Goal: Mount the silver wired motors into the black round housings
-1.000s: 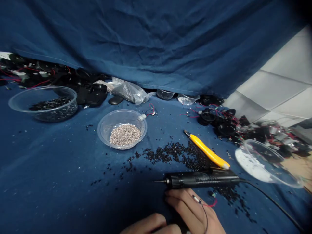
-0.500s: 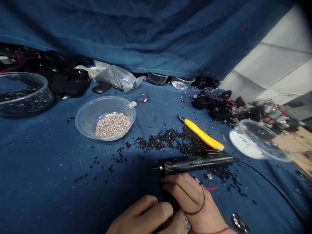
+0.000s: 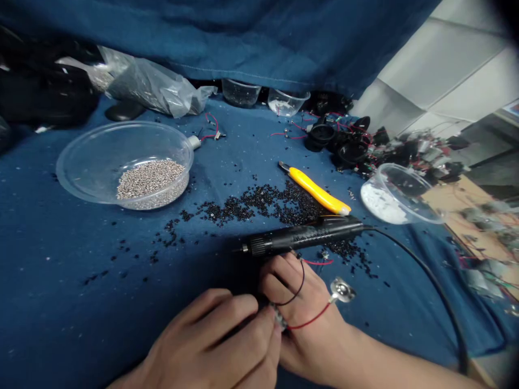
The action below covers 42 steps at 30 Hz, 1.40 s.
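Close together at the bottom middle, my left hand (image 3: 219, 335) and my right hand (image 3: 304, 302) both have their fingers closed round a small wired part (image 3: 278, 317). Only a greyish, shiny edge of that part shows; the fingers hide the rest. A dark wire loops over the right hand's fingers. From the part a red wire (image 3: 310, 322) runs across the right hand to a shiny metal piece (image 3: 343, 290) beside the wrist. Just beyond the right knuckles lies a black electric screwdriver (image 3: 304, 236), its bit pointing left and its cord trailing right.
Small black pieces (image 3: 259, 202) are scattered behind the screwdriver, beside a yellow-handled cutter (image 3: 318, 190). A clear bowl (image 3: 89, 175) of small metal pieces stands left. At right are a tub (image 3: 405, 189) with white material and a heap of wired parts (image 3: 352, 154). Plastic bags (image 3: 150, 84) lie behind.
The camera view has shifted, so the bowl and tools sit higher and further left. Both hands show more fully, still round the part. The metal piece and red wire now stand out beside the right wrist.
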{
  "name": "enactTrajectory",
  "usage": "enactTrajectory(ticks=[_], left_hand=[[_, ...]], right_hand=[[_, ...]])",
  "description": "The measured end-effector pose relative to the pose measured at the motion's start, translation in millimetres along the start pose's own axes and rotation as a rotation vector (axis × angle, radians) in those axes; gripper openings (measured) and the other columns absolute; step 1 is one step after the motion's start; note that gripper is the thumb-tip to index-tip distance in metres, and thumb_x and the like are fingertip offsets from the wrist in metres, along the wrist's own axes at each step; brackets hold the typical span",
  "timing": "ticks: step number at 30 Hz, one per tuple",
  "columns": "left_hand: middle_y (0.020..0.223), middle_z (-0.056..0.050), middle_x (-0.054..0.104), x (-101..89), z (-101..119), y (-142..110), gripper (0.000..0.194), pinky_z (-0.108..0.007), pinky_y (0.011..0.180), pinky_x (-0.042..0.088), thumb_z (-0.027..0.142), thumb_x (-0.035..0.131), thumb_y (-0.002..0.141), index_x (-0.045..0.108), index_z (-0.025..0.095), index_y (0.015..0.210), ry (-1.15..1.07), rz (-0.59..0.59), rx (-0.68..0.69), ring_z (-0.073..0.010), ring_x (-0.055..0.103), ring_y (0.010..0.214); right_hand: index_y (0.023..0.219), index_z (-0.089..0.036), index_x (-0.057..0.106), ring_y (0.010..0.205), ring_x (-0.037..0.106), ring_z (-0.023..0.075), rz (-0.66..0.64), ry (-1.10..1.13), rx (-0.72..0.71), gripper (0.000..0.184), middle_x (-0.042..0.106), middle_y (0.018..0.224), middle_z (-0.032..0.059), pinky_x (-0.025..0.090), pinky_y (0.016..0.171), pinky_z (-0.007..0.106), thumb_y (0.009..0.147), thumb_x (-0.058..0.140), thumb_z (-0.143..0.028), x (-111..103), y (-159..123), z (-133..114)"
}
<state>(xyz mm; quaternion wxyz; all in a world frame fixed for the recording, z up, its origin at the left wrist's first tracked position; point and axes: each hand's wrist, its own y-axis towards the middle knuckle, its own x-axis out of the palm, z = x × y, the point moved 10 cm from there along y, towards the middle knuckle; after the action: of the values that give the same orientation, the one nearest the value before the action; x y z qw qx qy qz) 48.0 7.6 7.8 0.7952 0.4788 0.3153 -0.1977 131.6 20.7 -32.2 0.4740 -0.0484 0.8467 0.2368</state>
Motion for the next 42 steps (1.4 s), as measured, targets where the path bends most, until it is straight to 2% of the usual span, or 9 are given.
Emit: enactTrajectory(ticks=[4, 8, 12, 15, 20, 24, 31, 42], left_hand=[[0.094, 0.002, 0.079, 3.6, -0.3, 0.6, 0.023, -0.033, 0.08, 0.053, 0.006, 0.05, 0.097, 0.071, 0.016, 0.093, -0.027, -0.092, 0.035, -0.0157, 0.069, 0.092], [0.096, 0.001, 0.079, 2.1, -0.6, -0.9, 0.027, -0.034, 0.084, 0.052, 0.009, 0.045, 0.1, 0.071, 0.015, 0.097, -0.005, -0.115, 0.034, -0.0167, 0.069, 0.093], [0.096, -0.003, 0.078, 0.6, -1.6, -3.4, 0.022, -0.032, 0.088, 0.055, 0.005, 0.051, 0.095, 0.072, 0.012, 0.098, -0.077, -0.121, 0.01, -0.0177, 0.069, 0.096], [0.094, -0.006, 0.078, 1.1, -4.0, -2.2, 0.02, -0.03, 0.087, 0.057, -0.001, 0.058, 0.087, 0.072, 0.009, 0.097, -0.117, -0.108, 0.0, -0.0181, 0.068, 0.094], [0.093, -0.008, 0.077, 0.9, 0.2, 1.0, 0.02, -0.031, 0.083, 0.058, -0.001, 0.059, 0.085, 0.073, 0.007, 0.096, -0.121, -0.048, 0.085, -0.0193, 0.068, 0.092], [0.09, -0.007, 0.077, -5.0, -2.8, 0.9, 0.019, -0.03, 0.079, 0.057, -0.002, 0.059, 0.085, 0.072, 0.008, 0.093, -0.08, 0.005, 0.068, -0.0181, 0.068, 0.088], [0.097, -0.004, 0.079, 1.7, 3.4, 0.0, 0.022, -0.029, 0.084, 0.055, -0.001, 0.057, 0.087, 0.072, 0.011, 0.1, -0.058, -0.086, 0.094, -0.0172, 0.069, 0.095], [0.097, 0.0, 0.08, 4.8, -3.2, 3.0, 0.023, -0.031, 0.076, 0.058, 0.004, 0.058, 0.088, 0.072, 0.017, 0.1, -0.005, -0.152, 0.055, -0.0176, 0.072, 0.088]], right_hand=[[0.075, -0.021, 0.04, 0.059, 0.041, 0.0154, -0.007, -0.023, -0.014, 0.016, 0.048, 0.066, 0.0, 0.028, 0.055, 0.029, 0.09, 0.036, -0.02, 2.3, -0.1, -2.1], [0.076, -0.022, 0.038, 0.051, 0.04, 0.0131, -0.053, -0.031, 0.003, 0.015, 0.046, 0.062, -0.0024, 0.023, 0.048, 0.028, 0.091, 0.036, -0.02, 7.3, -0.4, -3.1], [0.083, -0.021, 0.042, 0.05, 0.047, 0.0149, -0.057, -0.058, 0.025, 0.008, 0.054, 0.063, -0.0006, 0.025, 0.049, 0.029, 0.087, 0.036, -0.019, 8.4, -1.3, -2.3], [0.087, -0.019, 0.048, 0.05, 0.051, 0.0169, -0.071, -0.075, 0.043, 0.01, 0.058, 0.063, 0.0013, 0.025, 0.05, 0.03, 0.086, 0.038, -0.02, 9.4, -2.7, 0.5], [0.088, -0.018, 0.051, 0.052, 0.052, 0.0166, -0.069, -0.066, 0.025, 0.018, 0.058, 0.065, 0.0018, 0.025, 0.05, 0.029, 0.093, 0.039, -0.03, 6.1, -7.3, 1.4], [0.086, -0.018, 0.05, 0.054, 0.052, 0.0152, -0.049, -0.047, 0.011, 0.024, 0.057, 0.067, 0.0008, 0.027, 0.052, 0.03, 0.099, 0.037, -0.033, 2.2, -10.2, 1.9], [0.087, -0.016, 0.052, 0.053, 0.052, 0.0154, -0.063, -0.028, -0.019, 0.033, 0.061, 0.07, 0.0028, 0.027, 0.051, 0.031, 0.103, 0.03, -0.035, 3.2, -10.7, 0.7], [0.089, -0.016, 0.053, 0.052, 0.049, 0.0135, -0.056, 0.049, -0.037, 0.035, 0.059, 0.068, 0.0002, 0.029, 0.049, 0.03, 0.108, 0.031, -0.035, 2.4, -11.7, 2.2]])
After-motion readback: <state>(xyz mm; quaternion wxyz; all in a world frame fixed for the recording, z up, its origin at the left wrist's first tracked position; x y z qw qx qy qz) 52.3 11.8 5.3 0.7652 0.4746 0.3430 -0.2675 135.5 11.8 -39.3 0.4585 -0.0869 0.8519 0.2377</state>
